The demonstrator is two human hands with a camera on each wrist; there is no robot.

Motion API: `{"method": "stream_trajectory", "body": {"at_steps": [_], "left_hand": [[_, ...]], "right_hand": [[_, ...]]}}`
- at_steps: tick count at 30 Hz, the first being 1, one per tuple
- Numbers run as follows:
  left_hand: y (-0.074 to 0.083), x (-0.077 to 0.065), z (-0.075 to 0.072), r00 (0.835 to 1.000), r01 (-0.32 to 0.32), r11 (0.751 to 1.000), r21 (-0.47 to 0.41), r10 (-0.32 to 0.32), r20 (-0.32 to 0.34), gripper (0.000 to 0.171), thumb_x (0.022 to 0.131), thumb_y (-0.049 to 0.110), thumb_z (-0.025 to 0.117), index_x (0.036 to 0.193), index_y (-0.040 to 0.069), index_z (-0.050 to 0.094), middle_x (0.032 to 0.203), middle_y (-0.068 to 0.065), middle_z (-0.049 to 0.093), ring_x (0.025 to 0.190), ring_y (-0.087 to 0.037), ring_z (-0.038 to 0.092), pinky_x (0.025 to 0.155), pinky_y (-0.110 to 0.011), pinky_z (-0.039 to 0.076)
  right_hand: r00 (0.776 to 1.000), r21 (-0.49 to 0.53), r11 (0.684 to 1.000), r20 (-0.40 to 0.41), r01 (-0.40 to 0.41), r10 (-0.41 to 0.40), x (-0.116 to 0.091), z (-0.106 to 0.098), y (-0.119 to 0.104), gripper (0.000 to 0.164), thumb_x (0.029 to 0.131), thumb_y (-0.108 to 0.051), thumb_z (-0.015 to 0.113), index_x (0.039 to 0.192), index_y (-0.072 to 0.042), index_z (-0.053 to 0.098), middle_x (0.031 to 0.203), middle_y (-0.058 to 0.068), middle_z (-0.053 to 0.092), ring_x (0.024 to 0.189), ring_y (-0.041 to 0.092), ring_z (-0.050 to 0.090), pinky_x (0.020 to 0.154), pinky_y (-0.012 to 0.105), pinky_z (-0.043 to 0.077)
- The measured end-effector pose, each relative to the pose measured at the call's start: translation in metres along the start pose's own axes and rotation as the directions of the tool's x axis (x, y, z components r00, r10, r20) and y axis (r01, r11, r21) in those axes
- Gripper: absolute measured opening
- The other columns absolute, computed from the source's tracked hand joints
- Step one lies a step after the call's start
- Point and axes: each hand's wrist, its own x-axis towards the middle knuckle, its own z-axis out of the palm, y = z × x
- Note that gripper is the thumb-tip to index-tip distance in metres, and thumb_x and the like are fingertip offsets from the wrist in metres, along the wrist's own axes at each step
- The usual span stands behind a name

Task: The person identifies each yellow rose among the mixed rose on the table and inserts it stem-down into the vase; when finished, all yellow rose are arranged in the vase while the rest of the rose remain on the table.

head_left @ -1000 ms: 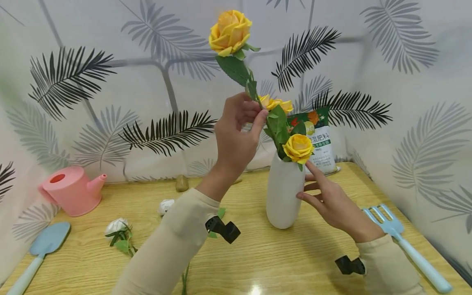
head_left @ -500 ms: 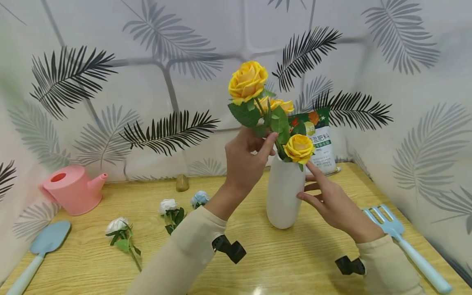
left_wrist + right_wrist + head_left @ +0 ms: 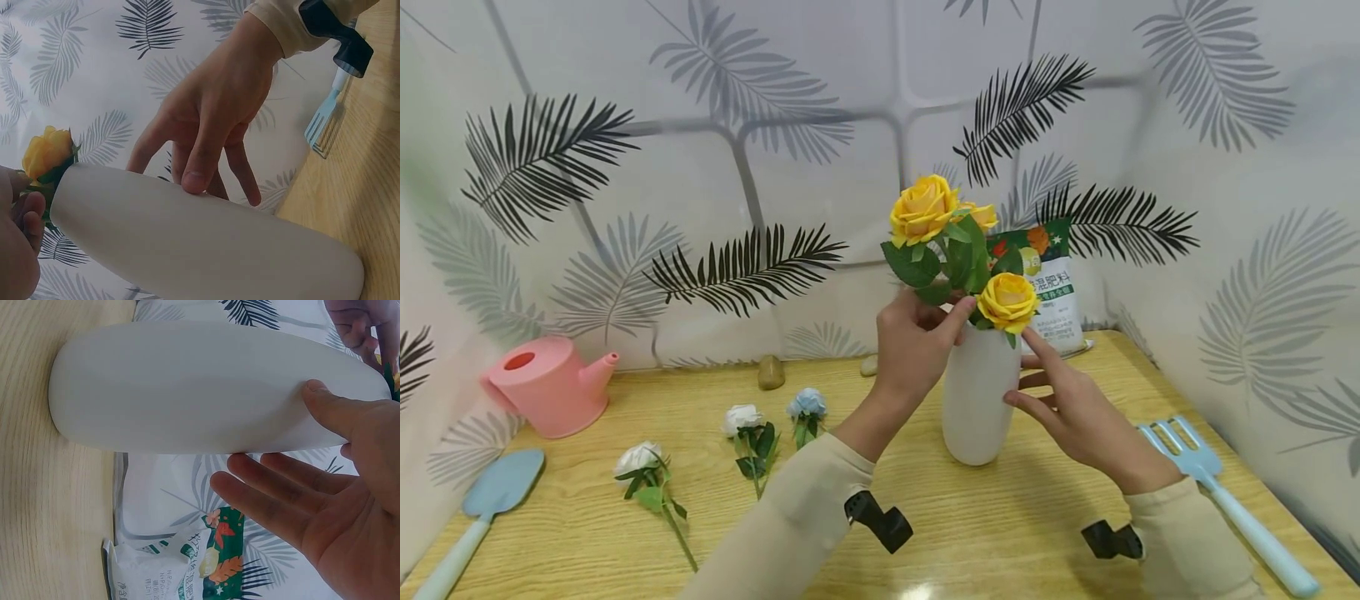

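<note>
A tall white vase point(image 3: 976, 400) stands upright on the wooden table, yellow roses in its mouth. My left hand point(image 3: 912, 354) pinches the stem of a yellow rose point(image 3: 923, 208) close over the rim; leaves and fingers hide most of that stem. Another yellow rose point(image 3: 1007, 302) leans over the right of the rim, and a third yellow bloom point(image 3: 979, 217) shows behind. With the thumb on one side and fingertips on the other, my right hand point(image 3: 337, 519) holds the vase's upper side.
Two white roses point(image 3: 638, 458) and a blue rose point(image 3: 807, 403) lie at left-centre. A pink watering can point(image 3: 553, 392) and blue trowel point(image 3: 501, 483) are far left. A blue fork point(image 3: 1195, 458) lies right; a fertilizer bag point(image 3: 1054, 300) stands behind the vase. Stones point(image 3: 771, 372) sit at the back.
My left hand has come down and rightward to the vase mouth, lowering the yellow rose beside the others. The right hand has stayed on the vase.
</note>
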Motion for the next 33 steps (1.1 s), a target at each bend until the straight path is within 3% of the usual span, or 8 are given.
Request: {"method": "stream_trajectory", "body": {"at_steps": [4, 9, 14, 20, 28, 33], "left_hand": [[-0.006, -0.003, -0.003, 1.0, 0.012, 0.999, 0.03, -0.012, 0.01, 0.024, 0.091, 0.008, 0.075, 0.11, -0.003, 0.066, 0.094, -0.018, 0.071, 0.063, -0.014, 0.064, 0.06, -0.018, 0.053], [-0.012, -0.006, -0.01, 0.999, 0.01, 0.998, 0.054, -0.013, 0.046, 0.031, 0.09, 0.008, 0.077, 0.116, -0.003, 0.063, 0.106, -0.018, 0.069, 0.071, -0.02, 0.067, 0.065, -0.02, 0.055], [-0.016, -0.009, -0.015, 0.996, 0.006, 0.997, 0.077, -0.013, 0.091, 0.034, 0.089, 0.009, 0.077, 0.12, 0.002, 0.063, 0.103, -0.016, 0.071, 0.062, -0.023, 0.065, 0.06, -0.022, 0.054], [-0.023, -0.014, -0.022, 0.995, 0.024, 0.995, 0.093, -0.034, 0.098, 0.036, 0.089, 0.011, 0.078, 0.122, 0.006, 0.065, 0.092, -0.014, 0.07, 0.056, -0.021, 0.064, 0.054, -0.024, 0.053], [-0.029, -0.025, -0.034, 0.993, 0.065, 0.995, 0.073, -0.072, 0.097, 0.014, 0.09, 0.011, 0.077, 0.101, 0.005, 0.07, 0.079, -0.016, 0.067, 0.059, -0.028, 0.064, 0.055, -0.027, 0.053], [-0.031, -0.032, -0.046, 0.99, 0.086, 0.994, 0.072, -0.093, 0.105, 0.015, 0.091, 0.011, 0.076, 0.104, 0.005, 0.071, 0.087, -0.014, 0.07, 0.059, -0.017, 0.063, 0.055, -0.026, 0.052]], "right_hand": [[1.0, 0.0, 1.0, 0.004, -0.004, 0.004, 0.001, 0.002, 0.0, 0.088, 0.093, -0.005, 0.07, 0.16, -0.006, 0.013, 0.13, 0.031, 0.06, 0.106, 0.04, 0.07, 0.077, 0.041, 0.062], [1.0, -0.006, 1.0, 0.006, 0.001, -0.001, 0.002, 0.003, 0.0, 0.088, 0.093, -0.005, 0.07, 0.16, -0.005, 0.014, 0.13, 0.031, 0.06, 0.105, 0.04, 0.07, 0.077, 0.041, 0.062], [1.0, -0.013, 1.0, 0.005, -0.003, 0.003, 0.002, 0.002, 0.0, 0.088, 0.093, -0.006, 0.07, 0.16, -0.005, 0.013, 0.13, 0.031, 0.06, 0.106, 0.041, 0.07, 0.077, 0.042, 0.062], [1.0, -0.008, 1.0, 0.012, -0.004, 0.004, 0.004, 0.002, 0.001, 0.089, 0.093, -0.007, 0.07, 0.161, -0.006, 0.012, 0.131, 0.031, 0.06, 0.106, 0.04, 0.07, 0.078, 0.043, 0.062], [0.998, 0.006, 0.999, 0.033, -0.048, 0.047, 0.002, -0.002, 0.004, 0.086, 0.097, -0.013, 0.066, 0.161, -0.005, 0.009, 0.134, 0.031, 0.058, 0.108, 0.041, 0.069, 0.082, 0.047, 0.061], [0.995, -0.007, 0.996, 0.042, -0.085, 0.085, -0.001, -0.008, 0.007, 0.086, 0.099, -0.019, 0.065, 0.162, -0.006, 0.008, 0.137, 0.03, 0.057, 0.113, 0.042, 0.067, 0.087, 0.052, 0.059]]}}
